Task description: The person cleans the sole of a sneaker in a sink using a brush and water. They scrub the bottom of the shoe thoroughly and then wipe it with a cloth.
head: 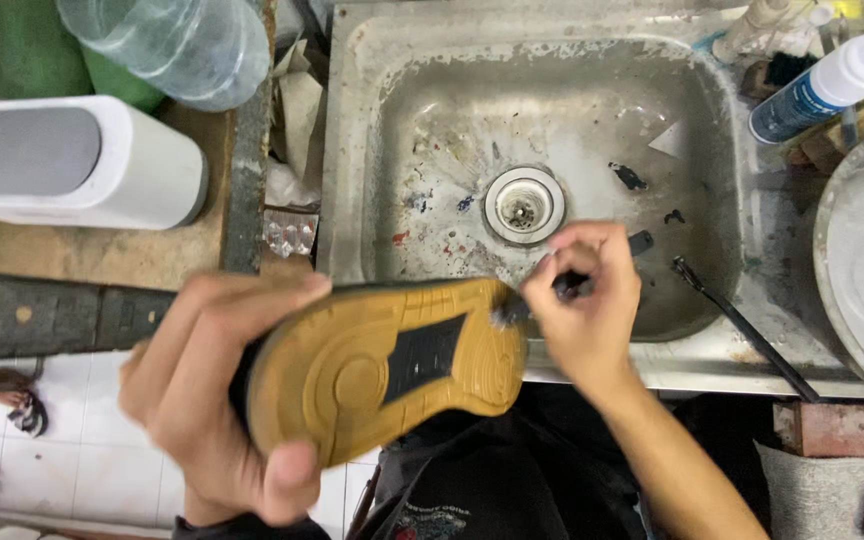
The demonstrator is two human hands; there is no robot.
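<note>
So there's a big dented steel sink (432,150), paint-flecked, with a round drain, and right over its front edge a shoe (392,365) is held sole up, long axis running left to right, toe end pointing toward the right hand. Left hand (217,400) is wrapped around the heel end, gripping it firmly. Right hand (587,300) is clenched on a small dark brush (562,290), bristles touching the ridged tan rubber sole at the toe.

Matt tan rubber shoe sole (392,365); stained, scuffed steel sink (352,150); clear plastic bottle (177,45).
</note>
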